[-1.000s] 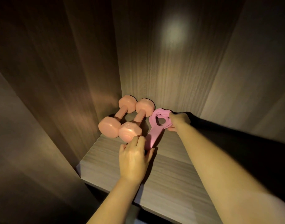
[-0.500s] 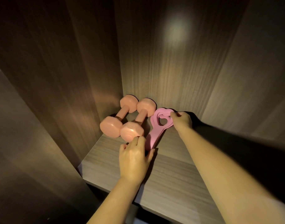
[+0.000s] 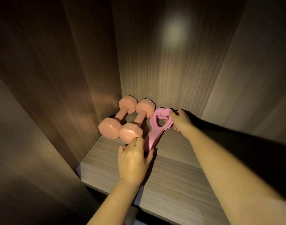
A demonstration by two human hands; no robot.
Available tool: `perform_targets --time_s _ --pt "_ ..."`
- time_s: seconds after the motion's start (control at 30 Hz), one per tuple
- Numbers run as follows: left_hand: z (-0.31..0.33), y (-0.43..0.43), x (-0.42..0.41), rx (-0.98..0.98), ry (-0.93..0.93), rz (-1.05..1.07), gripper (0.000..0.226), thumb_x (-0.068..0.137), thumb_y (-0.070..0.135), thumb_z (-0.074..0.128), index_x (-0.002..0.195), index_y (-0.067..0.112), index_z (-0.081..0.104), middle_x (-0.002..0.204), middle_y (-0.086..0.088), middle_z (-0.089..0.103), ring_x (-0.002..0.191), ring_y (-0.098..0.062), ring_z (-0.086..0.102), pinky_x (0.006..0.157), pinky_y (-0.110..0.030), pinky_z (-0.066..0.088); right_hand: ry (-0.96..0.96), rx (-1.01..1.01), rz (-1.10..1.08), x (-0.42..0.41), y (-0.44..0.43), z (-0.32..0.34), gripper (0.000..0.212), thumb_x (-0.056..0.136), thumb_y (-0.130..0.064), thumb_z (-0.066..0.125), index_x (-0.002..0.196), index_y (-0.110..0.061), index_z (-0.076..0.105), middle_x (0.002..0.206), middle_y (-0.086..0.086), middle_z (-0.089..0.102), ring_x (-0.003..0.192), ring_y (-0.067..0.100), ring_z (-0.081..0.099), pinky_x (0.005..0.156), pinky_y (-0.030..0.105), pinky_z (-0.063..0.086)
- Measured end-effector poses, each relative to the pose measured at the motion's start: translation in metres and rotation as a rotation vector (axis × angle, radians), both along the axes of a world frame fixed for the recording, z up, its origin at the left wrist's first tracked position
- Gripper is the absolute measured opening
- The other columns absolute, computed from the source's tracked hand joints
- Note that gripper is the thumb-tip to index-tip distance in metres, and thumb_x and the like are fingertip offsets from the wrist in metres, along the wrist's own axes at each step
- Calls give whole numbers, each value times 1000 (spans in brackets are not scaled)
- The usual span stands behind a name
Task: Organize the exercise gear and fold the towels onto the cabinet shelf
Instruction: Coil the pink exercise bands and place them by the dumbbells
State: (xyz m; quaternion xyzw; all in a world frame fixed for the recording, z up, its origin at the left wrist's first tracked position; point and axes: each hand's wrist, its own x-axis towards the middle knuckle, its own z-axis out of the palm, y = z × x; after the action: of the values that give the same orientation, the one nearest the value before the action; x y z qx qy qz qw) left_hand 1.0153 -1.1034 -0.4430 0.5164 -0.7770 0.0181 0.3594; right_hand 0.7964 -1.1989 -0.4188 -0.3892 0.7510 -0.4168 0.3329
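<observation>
Two peach dumbbells (image 3: 122,119) lie side by side in the shelf's (image 3: 171,176) back left corner. Just to their right, a pink resistance band (image 3: 152,135) stretches from the back wall toward the front edge. The left hand (image 3: 133,161) curls over its near end, thumb alongside; the right hand (image 3: 181,122) pinches its far loop.

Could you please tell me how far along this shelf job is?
Done: both dumbbells lie side by side in the back left corner of the shelf. In hand: the pink band, its far loop pinched by the right hand, its near end held by the left hand. Left: the towels, none in view.
</observation>
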Motion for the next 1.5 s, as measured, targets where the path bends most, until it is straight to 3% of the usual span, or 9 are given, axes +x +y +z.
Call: perform_targets --time_s 0.1,0.33,0.57,0.73,0.87,1.03,1.17,1.33,1.5 --pt "0 0 1 -8 -2 1 32 72 30 84 84 15 58 73 4 60 56 -14 56 61 -32 42 128 -25 2 2 0 0 28 99 -37 48 108 -10 50 86 7 61 59 14 54 40 19 37" --pt "-1 0 0 -12 4 2 33 71 30 84 85 14 60 75 3 62 56 -15 56 61 -32 42 189 -82 -27 5 2 -7 27 99 -33 51 111 -10 51 96 7 58 72 15 56 54 25 41" --pt "-3 0 0 -21 -3 -16 31 73 31 82 83 16 56 75 5 59 57 -14 54 61 -34 43 -110 -124 -41 0 4 -16 25 99 -28 53 116 -12 58 100 11 68 60 13 50 48 24 39" --pt "-4 1 -1 -19 -7 -19 30 74 31 81 84 18 56 75 6 59 56 -11 53 62 -31 41 -432 -108 -85 0 2 -15 18 101 -23 51 97 -15 67 82 3 71 50 8 41 47 23 36" --pt "-4 1 0 -18 -12 -8 30 73 32 81 84 18 57 74 7 59 56 -12 53 61 -32 41 -158 -63 -98 -1 0 -15 23 98 -31 55 98 -13 68 68 2 61 53 12 52 45 22 39" --pt "-3 2 -1 -13 -15 0 30 73 33 81 83 17 57 75 6 59 56 -12 53 61 -33 42 -36 -107 -151 -4 1 -19 26 92 -28 65 108 -8 71 81 3 65 72 15 59 66 30 51" --pt "-2 3 -2 -8 -18 16 30 73 33 81 83 17 58 74 6 59 56 -13 54 61 -33 42 95 -10 -94 3 -1 -14 26 91 -28 66 104 -6 69 88 9 66 70 19 60 67 33 57" --pt "1 6 -2 1 -14 14 28 74 34 79 86 17 61 75 6 61 57 -12 55 61 -30 39 364 116 -94 15 3 -6 35 90 -30 68 114 -5 63 114 15 62 93 31 64 64 30 46" --pt "4 6 -2 18 -14 18 28 73 31 81 87 16 62 74 6 62 57 -13 57 61 -29 38 535 233 -114 25 1 3 31 90 -27 67 113 -6 63 110 14 66 94 31 66 58 27 44"
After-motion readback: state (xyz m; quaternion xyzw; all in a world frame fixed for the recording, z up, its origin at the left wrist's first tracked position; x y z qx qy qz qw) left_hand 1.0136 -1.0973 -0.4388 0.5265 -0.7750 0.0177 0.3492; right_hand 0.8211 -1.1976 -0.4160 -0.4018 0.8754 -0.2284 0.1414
